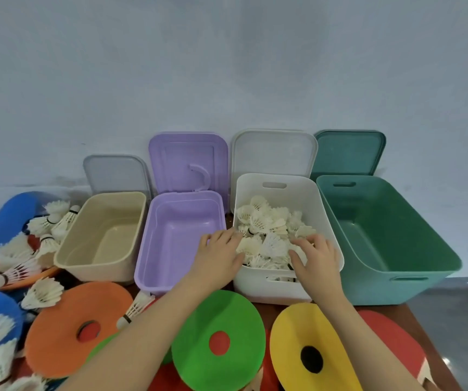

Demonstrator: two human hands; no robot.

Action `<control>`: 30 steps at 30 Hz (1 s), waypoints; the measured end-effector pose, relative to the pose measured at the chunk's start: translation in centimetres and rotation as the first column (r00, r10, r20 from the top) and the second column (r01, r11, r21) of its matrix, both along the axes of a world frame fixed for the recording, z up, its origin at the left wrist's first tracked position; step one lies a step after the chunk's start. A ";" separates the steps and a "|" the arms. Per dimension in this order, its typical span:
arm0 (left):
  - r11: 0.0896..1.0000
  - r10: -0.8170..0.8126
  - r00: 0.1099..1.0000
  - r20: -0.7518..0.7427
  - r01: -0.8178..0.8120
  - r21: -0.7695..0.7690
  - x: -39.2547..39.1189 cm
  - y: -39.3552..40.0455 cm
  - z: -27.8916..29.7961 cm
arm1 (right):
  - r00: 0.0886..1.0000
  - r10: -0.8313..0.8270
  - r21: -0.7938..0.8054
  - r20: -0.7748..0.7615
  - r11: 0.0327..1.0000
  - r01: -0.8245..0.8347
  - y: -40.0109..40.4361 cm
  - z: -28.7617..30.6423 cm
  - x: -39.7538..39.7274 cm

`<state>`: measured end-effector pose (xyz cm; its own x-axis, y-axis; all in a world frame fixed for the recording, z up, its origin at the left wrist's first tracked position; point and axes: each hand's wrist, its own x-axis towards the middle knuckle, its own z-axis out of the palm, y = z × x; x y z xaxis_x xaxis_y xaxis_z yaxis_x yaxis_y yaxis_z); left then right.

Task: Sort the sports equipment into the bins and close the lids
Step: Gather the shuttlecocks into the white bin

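Flat foam discs lie nearest on the brown counter (261,307), a green disc with a round centre hole (218,338) between the two forearms and a yellow one (309,352) beside it. Beyond them, both hands reach into the white plastic bin (272,289), where the pile of white feathered shuttlecocks (269,232) sits. The left hand (218,253) rests over the bin's left rim, its fingers (227,234) loosely spread and touching the pile's edge. The right hand (316,256) lies on the near right of the pile, fingers (303,244) curled lightly down onto the feathers; whether they pinch any shuttlecock I cannot tell. The step looks like settling the pile, so gentle, flat pressure should spare the feathers and keep them below the rim for the white lid (273,153) propped behind. More loose shuttlecocks (43,293) wait well apart at the left. The beige bin (100,266), purple bin (153,266) and green bin (390,286) stand open.
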<state>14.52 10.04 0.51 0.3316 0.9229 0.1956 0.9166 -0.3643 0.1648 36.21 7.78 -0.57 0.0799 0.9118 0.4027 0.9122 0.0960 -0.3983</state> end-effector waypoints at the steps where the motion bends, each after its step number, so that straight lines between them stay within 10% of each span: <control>1: 1.000 0.001 1.000 0.017 -0.001 0.011 -0.5 -0.3 0.5 | 1.000 0.011 0.033 -0.004 0.999 -0.011 -0.1 0.1 -0.4; 30: 0.981 0.191 0.974 0.122 -0.188 -0.040 -42.1 -8.9 -3.3 | 0.888 0.369 -0.107 -0.275 0.906 -0.409 -5.4 -1.6 -41.6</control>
